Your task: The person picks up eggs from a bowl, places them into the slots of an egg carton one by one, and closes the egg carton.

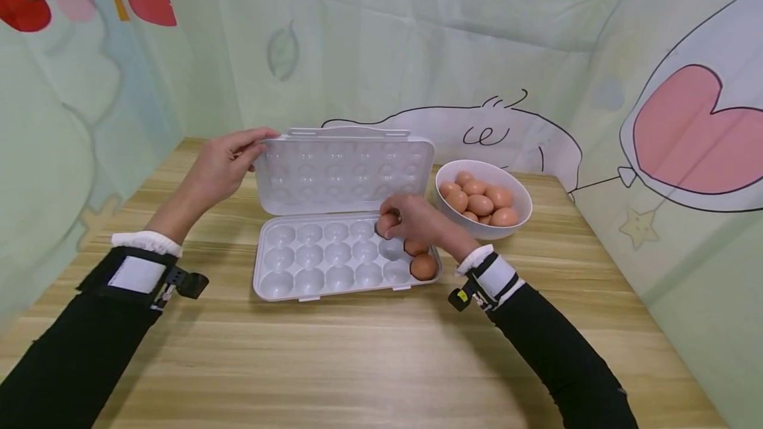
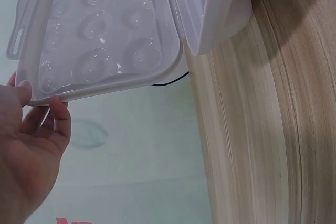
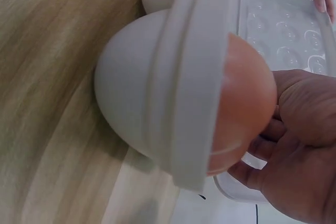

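One white egg tray [image 1: 324, 267], lid [image 1: 346, 202] raised; white bowl [image 1: 491, 231] of eggs [image 1: 479, 205] beside. Left hand [image 1: 223, 164] pinches lid corner, right hand [image 1: 417, 217] pinches brown egg [image 1: 386, 224] at tray's back row. I'd brace lid, release only once seated.

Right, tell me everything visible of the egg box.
The egg box, white and plastic-looking, lies open on the wooden table. It has three rows of rounded cups; two brown eggs sit at the right end. The dimpled lid stands raised behind, a slotted strip along its top edge, the left hand holding its corner. The right hand holds another egg at the back row.
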Tool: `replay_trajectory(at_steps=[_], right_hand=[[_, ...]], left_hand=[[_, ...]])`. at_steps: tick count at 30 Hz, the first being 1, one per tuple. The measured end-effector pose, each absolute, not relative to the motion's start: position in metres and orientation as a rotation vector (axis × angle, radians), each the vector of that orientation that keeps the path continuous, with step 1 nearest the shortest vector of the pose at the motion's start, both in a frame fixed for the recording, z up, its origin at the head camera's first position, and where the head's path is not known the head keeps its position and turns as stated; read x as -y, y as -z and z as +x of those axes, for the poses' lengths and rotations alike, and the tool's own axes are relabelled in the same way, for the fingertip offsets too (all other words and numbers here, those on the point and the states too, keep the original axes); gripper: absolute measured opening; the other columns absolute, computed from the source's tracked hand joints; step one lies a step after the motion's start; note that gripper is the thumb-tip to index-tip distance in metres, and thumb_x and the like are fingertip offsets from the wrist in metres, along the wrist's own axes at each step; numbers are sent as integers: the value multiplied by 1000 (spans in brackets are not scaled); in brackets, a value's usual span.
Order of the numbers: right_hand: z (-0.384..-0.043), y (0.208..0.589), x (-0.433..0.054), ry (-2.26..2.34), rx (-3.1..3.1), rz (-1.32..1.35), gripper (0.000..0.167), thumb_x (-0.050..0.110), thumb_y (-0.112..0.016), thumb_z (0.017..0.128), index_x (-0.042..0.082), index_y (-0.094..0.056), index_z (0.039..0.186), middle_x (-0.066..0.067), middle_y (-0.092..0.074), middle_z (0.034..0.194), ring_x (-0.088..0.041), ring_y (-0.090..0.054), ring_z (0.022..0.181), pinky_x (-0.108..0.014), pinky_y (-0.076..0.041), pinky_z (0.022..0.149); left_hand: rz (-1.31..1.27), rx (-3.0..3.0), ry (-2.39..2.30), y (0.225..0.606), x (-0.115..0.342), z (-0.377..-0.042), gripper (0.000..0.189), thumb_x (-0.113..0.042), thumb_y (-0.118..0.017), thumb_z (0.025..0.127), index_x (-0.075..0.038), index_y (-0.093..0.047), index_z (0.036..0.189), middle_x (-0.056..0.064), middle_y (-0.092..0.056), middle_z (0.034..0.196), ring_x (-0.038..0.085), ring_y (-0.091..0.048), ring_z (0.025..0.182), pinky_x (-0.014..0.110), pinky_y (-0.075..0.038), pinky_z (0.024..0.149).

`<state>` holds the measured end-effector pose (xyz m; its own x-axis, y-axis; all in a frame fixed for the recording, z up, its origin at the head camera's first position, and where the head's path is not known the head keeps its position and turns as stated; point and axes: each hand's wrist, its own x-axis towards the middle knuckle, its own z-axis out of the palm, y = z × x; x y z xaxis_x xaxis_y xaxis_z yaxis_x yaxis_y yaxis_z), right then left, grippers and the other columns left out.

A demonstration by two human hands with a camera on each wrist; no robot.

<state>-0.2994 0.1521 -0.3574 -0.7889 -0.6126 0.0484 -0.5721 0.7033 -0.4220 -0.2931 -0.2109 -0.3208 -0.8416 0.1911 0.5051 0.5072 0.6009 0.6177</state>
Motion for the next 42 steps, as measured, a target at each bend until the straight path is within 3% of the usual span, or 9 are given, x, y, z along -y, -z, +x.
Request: replay_trajectory(at_steps=[11, 24, 35, 39, 42], right_hand=[[-300, 361, -150, 572, -2847, -965, 34, 8, -86, 86, 4, -72, 117, -4, -67, 103, -19, -58, 93, -32, -51, 86], [-299, 366, -149, 558, -2849, -989, 35, 9, -85, 87, 4, -70, 119, -4, -65, 101, -20, -56, 92, -31, -50, 84], [-290, 360, -157, 484, -2978, -1055, 50, 27, -82, 92, 4, -65, 133, -12, -65, 124, -26, -65, 101, -40, -53, 92], [-283, 350, -165, 476, -3022, -1098, 61, 36, -78, 94, 4, -60, 143, -15, -58, 144, -30, -61, 120, -43, -49, 102], [-276, 342, -172, 463, -3024, -1107, 70, 42, -75, 96, 5, -52, 151, -16, -46, 157, -33, -47, 140, -50, -41, 113]], left_hand=[[-563, 2433, 1112, 319, 210, -292, 32, -14, -53, 110, -10, -67, 138, 15, -68, 131, 12, -61, 88, 10, -47, 69], [-550, 2468, 1159, 318, 210, -288, 34, -16, -52, 110, -10, -65, 141, 17, -65, 136, 29, -64, 105, 12, -50, 73], [-556, 2463, 1157, 320, 209, -290, 33, -15, -52, 110, -10, -65, 140, 18, -65, 136, 30, -64, 104, 9, -47, 71], [-553, 2467, 1159, 320, 210, -291, 34, -16, -52, 110, -10, -64, 141, 17, -65, 136, 30, -64, 104, 8, -46, 71], [-549, 2470, 1155, 321, 211, -292, 34, -17, -51, 110, -10, -64, 141, 17, -64, 137, 30, -64, 106, 8, -46, 72]])
